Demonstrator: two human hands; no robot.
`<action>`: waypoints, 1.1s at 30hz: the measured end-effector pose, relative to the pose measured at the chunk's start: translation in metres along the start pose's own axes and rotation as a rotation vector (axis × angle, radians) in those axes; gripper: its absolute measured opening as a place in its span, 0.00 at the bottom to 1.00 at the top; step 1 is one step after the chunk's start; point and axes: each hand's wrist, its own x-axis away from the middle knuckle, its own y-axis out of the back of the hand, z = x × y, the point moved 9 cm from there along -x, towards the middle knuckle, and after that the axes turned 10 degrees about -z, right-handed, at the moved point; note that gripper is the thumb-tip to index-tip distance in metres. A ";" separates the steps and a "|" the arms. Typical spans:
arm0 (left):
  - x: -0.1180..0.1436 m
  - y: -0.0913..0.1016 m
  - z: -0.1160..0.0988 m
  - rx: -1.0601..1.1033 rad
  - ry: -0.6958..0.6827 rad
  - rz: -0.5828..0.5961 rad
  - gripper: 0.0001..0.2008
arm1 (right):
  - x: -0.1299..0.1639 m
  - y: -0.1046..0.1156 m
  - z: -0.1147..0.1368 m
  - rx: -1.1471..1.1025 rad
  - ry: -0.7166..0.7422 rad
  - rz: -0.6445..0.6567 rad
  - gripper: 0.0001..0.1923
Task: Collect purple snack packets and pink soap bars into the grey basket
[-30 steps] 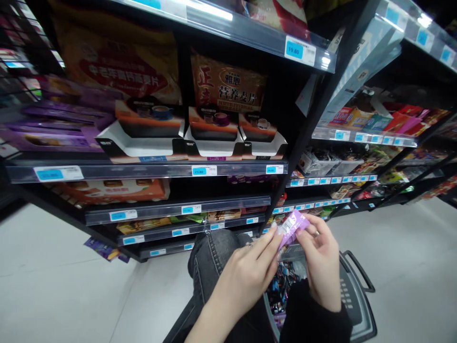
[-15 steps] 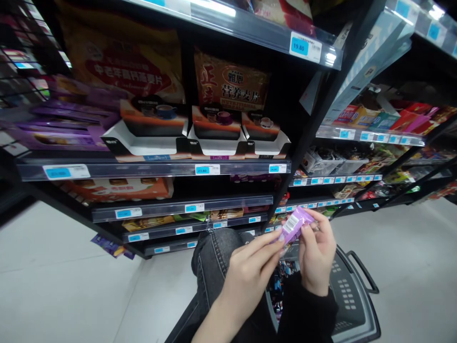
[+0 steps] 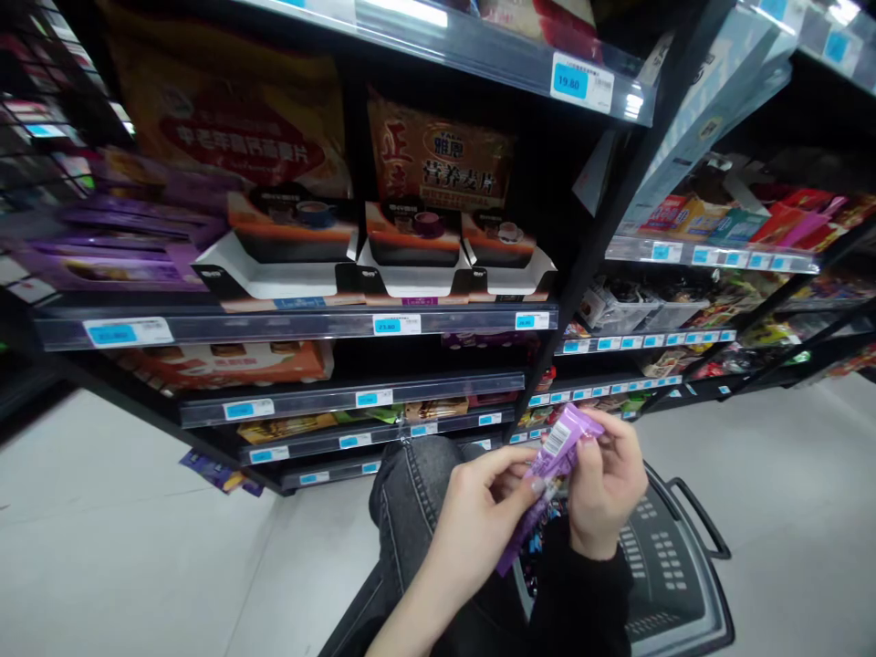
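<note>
left hand [image 3: 479, 511] pinching purple packet [image 3: 547, 465] | right hand [image 3: 606, 488] pinching its top end

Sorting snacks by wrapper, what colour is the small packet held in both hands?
Purple, with a white label patch, on the small plastic snack packet; the head view shows it.

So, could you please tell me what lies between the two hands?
In the head view, a purple snack packet spans the gap: the left hand pinches its lower part, the right hand its top. Below is a grey basket.
</note>
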 end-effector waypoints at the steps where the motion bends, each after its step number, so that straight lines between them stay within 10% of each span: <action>1: 0.001 0.000 -0.003 -0.065 -0.064 -0.009 0.11 | 0.000 -0.003 0.004 0.024 0.030 0.036 0.08; 10: 0.033 0.018 -0.049 -0.496 -0.835 -0.408 0.15 | 0.012 -0.026 0.021 0.183 -0.015 0.457 0.02; 23: 0.020 0.036 -0.037 -0.051 -0.387 -0.301 0.14 | 0.019 -0.032 0.033 0.150 -0.071 0.573 0.05; 33: 0.038 0.037 -0.065 -0.534 -0.817 -0.508 0.11 | 0.025 -0.040 0.029 0.188 -0.052 0.521 0.02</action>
